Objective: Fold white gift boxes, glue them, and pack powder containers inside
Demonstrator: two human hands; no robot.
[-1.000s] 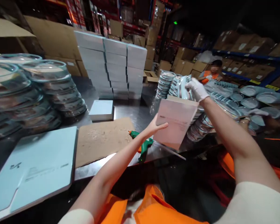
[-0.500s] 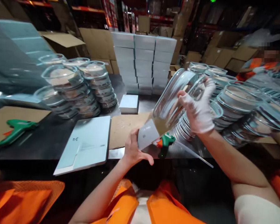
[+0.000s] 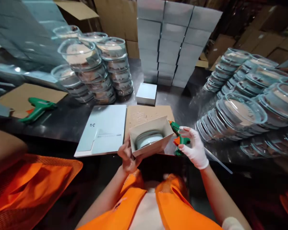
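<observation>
My left hand (image 3: 127, 156) is closed on the lower left side of a small open box (image 3: 133, 140), pale and tilted so that I look into it. Inside lies a round clear container (image 3: 149, 139) with a white middle. To the right of the box is my right hand (image 3: 193, 148), in a white fingerless-tip glove, with thumb and fingers apart and nothing held between them. A green glue gun with an orange trigger (image 3: 180, 138) lies just left of that hand, partly behind its fingers; whether they touch is unclear.
A white flat box (image 3: 105, 127) lies left of a cardboard sheet (image 3: 148, 111). Behind stand a small white box (image 3: 147, 92) and a stack of white boxes (image 3: 170, 41). Clear container stacks (image 3: 80, 57) rise on both sides. Another green glue gun (image 3: 38, 108) and a person's arm (image 3: 4, 147) are at left.
The round clear container has gone from my right hand into the box, and that hand has come down, opened. My left hand still holds the box, now turned mouth upward. The view has tilted down.
</observation>
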